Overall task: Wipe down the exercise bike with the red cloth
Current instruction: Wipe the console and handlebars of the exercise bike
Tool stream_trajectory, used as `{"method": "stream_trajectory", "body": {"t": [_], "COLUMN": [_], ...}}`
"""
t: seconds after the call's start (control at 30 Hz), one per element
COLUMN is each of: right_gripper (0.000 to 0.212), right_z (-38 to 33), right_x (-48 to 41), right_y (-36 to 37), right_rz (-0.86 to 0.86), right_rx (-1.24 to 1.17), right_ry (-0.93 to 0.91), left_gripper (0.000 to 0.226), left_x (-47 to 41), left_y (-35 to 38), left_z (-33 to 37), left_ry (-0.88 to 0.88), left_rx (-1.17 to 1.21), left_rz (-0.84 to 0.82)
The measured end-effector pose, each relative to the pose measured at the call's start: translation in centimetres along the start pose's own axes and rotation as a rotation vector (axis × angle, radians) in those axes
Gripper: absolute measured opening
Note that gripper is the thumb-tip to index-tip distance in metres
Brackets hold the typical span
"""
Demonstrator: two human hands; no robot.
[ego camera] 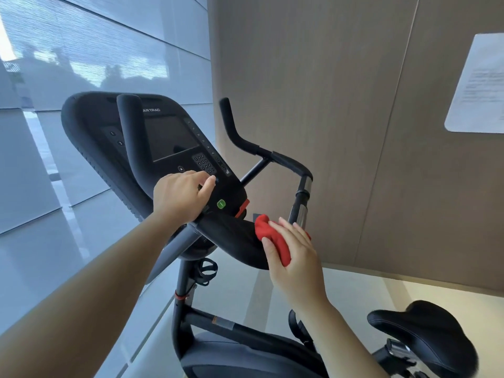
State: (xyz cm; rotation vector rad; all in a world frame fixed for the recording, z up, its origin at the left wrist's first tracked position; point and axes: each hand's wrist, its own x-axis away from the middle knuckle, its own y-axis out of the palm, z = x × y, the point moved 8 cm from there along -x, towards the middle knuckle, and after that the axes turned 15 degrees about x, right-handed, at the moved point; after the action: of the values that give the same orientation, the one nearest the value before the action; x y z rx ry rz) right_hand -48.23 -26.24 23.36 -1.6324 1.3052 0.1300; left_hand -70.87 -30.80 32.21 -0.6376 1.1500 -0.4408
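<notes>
Risk lies with the left hand (pixel 181 197), its fingers loosely bent together and resting on the console (pixel 163 143) at 9 o'clock of the green button (pixel 221 204): a shifted brace could press keys. At 4 o'clock of that button, the right hand (pixel 294 255) curls its fingers round the red cloth (pixel 268 233), pressing it on the exercise bike's (pixel 183 276) handlebar pad (pixel 231 236); a loose fold could slip free. Console lettering reads "AR TRAC", its start hidden; the wall notice (pixel 480 85) is illegible.
</notes>
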Motion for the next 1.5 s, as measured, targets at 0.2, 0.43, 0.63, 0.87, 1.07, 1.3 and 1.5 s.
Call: {"method": "stream_trajectory", "body": {"t": [0.2,0.43,0.63,0.87,1.07,1.3,1.5], "right_gripper": [0.048,0.035,0.038,0.027,0.039,0.027,0.023], "right_z": [-0.5,-1.2,-4.3,-1.4,-3.0,-1.0,-1.3], "right_x": [2.9,2.9,4.7,1.7,3.5,-0.5,-2.9], "right_y": [0.0,0.3,1.6,-0.6,-0.2,-1.0,-1.4], "right_rz": [0.255,0.436,0.5,0.364,0.344,0.045,-0.091], "right_rx": [-0.094,-0.127,0.02,-0.025,0.042,-0.076,-0.268], "right_ry": [0.253,0.468,0.355,0.378,0.054,-0.044,-0.144], "left_gripper": [0.043,0.047,0.047,0.045,0.044,0.041,0.032], "left_x": [0.0,-0.1,-0.2,-0.2,-0.1,0.2,5.1], "left_y": [0.0,0.2,0.4,0.6,0.4,-0.3,-2.8], "left_z": [0.5,0.7,0.6,0.8,0.6,0.5,-0.3], "left_ry": [0.039,0.105,0.116,0.134,0.127,0.058,0.021], "left_rx": [0.012,0.023,0.059,0.078,0.058,0.074,0.12], "left_rz": [-0.007,-0.067,-0.081,-0.095,-0.043,-0.031,0.043]}}
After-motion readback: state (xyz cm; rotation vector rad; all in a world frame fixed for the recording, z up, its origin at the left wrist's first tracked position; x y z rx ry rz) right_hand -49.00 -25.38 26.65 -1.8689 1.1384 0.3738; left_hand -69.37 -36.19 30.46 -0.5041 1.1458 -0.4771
